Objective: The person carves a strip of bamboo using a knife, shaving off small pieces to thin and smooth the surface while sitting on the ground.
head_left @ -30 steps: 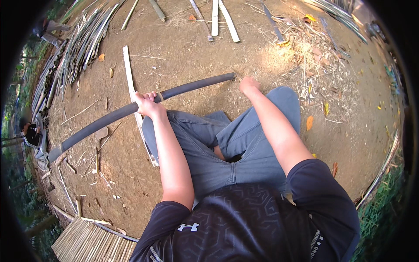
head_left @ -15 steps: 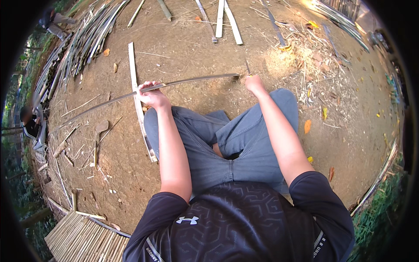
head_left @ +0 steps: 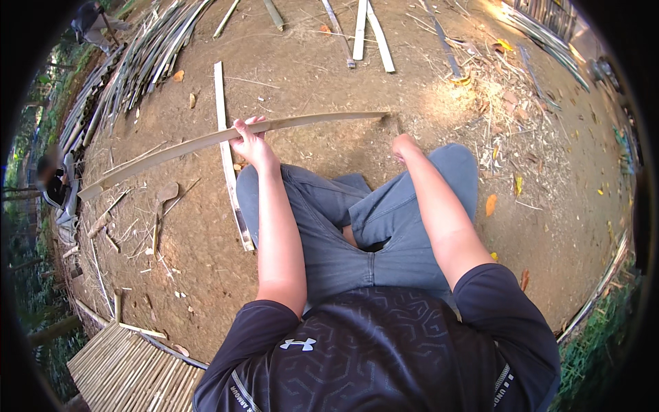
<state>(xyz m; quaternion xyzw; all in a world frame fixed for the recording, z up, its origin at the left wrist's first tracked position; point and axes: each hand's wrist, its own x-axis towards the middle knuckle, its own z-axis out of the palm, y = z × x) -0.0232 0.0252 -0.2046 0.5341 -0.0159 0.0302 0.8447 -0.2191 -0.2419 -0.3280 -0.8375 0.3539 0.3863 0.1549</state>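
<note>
My left hand (head_left: 255,144) is closed round a long, curved bamboo strip (head_left: 175,147), thumb and fingers on either side of it. The strip's broad pale face shows, and it stretches across in front of my knees, from far left to near my right hand. My right hand (head_left: 406,147) is a fist above my right knee, just beyond the strip's right end. It grips a knife whose thin blade (head_left: 396,126) is blurred and hardly visible; the handle is hidden. Under the strip, beside my left knee, a pale bamboo slat (head_left: 221,93) lies on the ground.
Bundled bamboo strips (head_left: 154,58) lie at the upper left. Loose slats (head_left: 381,44) and wood shavings (head_left: 504,103) lie ahead. A paddle-shaped tool (head_left: 166,194) rests at left, near a bamboo slat platform (head_left: 127,367). One person (head_left: 56,182) sits at the left edge; another (head_left: 96,27) is farther off.
The strip has turned in my left hand, from its narrow edge to its broad face. My right fist has dropped slightly, and the knife blade shows less. The whole view has shifted a little.
</note>
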